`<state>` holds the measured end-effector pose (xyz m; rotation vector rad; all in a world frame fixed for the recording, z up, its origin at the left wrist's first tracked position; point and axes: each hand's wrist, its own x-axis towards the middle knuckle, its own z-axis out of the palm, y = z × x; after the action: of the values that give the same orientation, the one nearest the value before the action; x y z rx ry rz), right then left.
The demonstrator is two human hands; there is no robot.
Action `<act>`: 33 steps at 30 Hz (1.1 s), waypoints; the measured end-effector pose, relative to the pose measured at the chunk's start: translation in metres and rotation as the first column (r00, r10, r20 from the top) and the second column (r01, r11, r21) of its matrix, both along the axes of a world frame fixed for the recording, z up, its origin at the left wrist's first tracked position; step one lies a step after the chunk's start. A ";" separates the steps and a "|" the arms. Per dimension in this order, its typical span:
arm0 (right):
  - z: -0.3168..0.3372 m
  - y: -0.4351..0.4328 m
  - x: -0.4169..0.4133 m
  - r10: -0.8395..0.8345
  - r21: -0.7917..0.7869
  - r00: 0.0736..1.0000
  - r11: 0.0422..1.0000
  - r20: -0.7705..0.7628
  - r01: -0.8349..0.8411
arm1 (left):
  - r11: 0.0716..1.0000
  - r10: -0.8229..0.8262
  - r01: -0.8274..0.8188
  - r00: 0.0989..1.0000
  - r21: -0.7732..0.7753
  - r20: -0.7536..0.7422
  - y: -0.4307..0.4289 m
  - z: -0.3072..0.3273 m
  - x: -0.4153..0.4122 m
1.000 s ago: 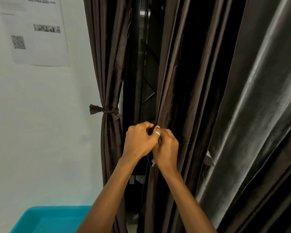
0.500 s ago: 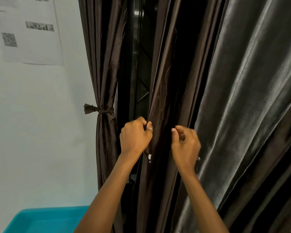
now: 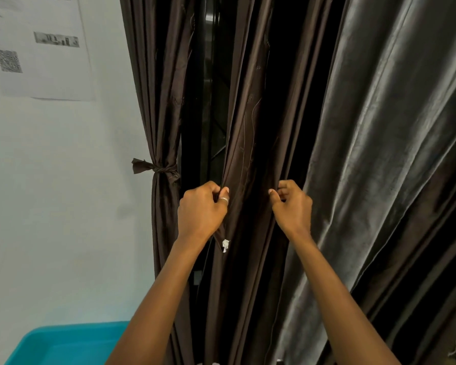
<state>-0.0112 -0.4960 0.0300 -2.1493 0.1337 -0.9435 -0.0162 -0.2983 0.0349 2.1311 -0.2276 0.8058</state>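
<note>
The hands were held together on one fold a second ago and have since been drawn apart. The edge of the brown curtain [image 3: 244, 143] is gripped by the left hand [image 3: 203, 209], and a fold further along is pinched by the right hand [image 3: 293, 206]. The panel, hung between the tied drape [image 3: 157, 127] and the grey curtain [image 3: 392, 154], is judged to be partly spread

I can read no words from here. The paper sheet [image 3: 45, 75] on the wall [image 3: 50, 206] carries a scan code [image 3: 8, 61] and a dark printed strip [image 3: 56, 40], both blurred. The white tag [image 3: 225, 245] on the curtain [image 3: 244, 143] is too small to read.
</note>
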 end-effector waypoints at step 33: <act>-0.035 0.085 -0.024 0.234 0.121 0.941 0.956 0.243 -0.269 | 0.997 -0.030 0.020 0.992 -0.081 -0.123 -0.029 0.011 -0.006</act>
<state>-0.0349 -0.4115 -0.0051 -1.8503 -0.1742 -0.9850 -0.0221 -0.3277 0.0455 2.0906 -0.1537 0.6549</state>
